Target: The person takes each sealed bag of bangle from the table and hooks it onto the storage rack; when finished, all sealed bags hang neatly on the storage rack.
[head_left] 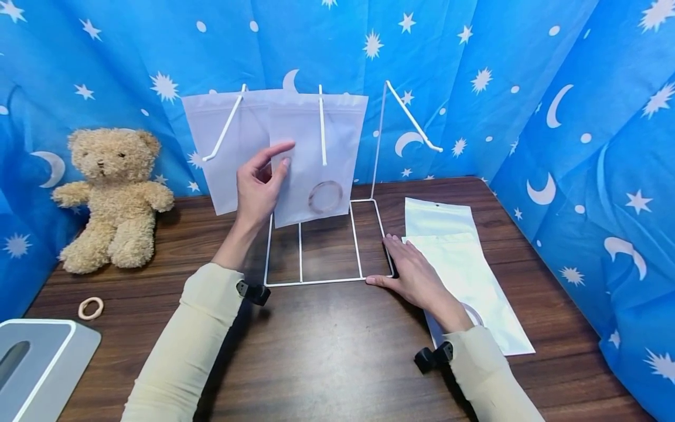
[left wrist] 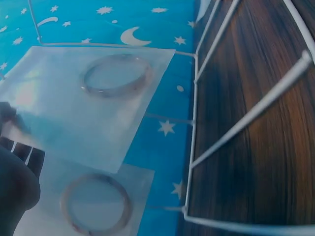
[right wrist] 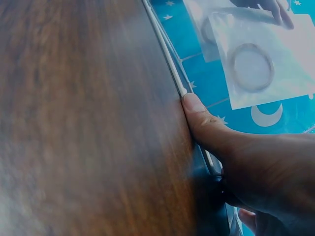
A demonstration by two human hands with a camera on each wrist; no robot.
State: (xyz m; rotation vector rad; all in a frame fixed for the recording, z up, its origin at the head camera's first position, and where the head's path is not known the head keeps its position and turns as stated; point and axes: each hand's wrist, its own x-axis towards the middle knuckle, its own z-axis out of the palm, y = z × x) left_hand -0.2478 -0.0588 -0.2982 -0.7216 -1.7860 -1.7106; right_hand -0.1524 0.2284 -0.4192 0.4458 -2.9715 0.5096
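Note:
A translucent zip pouch (head_left: 311,164) with a ring-shaped bangle (head_left: 325,197) inside hangs on the middle arm of a white wire display rack (head_left: 316,282). My left hand (head_left: 258,190) is at this pouch's left edge, forefinger extended across its front and thumb just below. A second pouch (head_left: 221,135) hangs on the left arm, partly behind that hand; its bangle (left wrist: 96,204) shows in the left wrist view. My right hand (head_left: 413,272) rests on the rack base's front right corner, thumb along the front rail, fingers over the side rail. The rack's right arm (head_left: 413,117) is bare.
More pouches (head_left: 464,258) lie overlapped on the wooden table at the right, partly under my right forearm. A teddy bear (head_left: 113,199) sits at the back left. A wooden ring (head_left: 91,308) and a grey-and-white box (head_left: 47,363) are at the front left. Blue star-patterned curtain (head_left: 443,47) surrounds the table.

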